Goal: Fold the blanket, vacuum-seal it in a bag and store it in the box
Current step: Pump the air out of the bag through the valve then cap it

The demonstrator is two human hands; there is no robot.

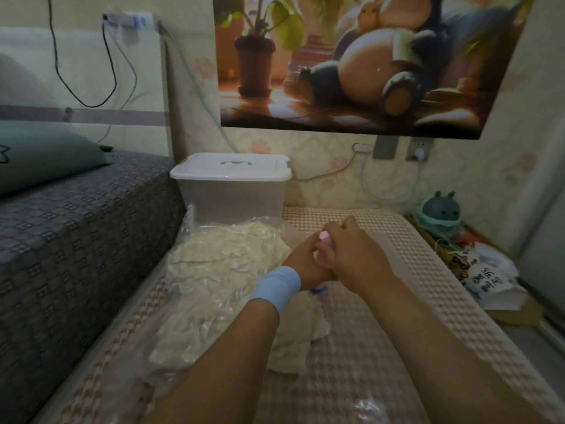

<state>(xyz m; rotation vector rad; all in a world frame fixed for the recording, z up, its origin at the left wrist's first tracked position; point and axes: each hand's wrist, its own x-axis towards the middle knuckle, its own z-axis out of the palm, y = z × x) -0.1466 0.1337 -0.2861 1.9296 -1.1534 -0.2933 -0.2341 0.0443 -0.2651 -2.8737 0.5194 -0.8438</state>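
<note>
Head view, nearest first: loose clear plastic of the bag reaches the near edge of the mat, and we judge a forearm could drag it and break the seal. Mid-mat, our left hand and right hand are both curled tight round a small pink pump, held upright over the bag. Its foot is hidden, so we cannot tell how it seats; if it tilts, air may leak back in.

The blanket lies inside the bag along the mat's left edge, against the bed, so there is no slack on that side. Bare mat shows to the right of our hands, which is our room to work. At the mat's far left corner the box has its lid on, touching the bag's far end; lifting the bag carelessly could knock it.
</note>
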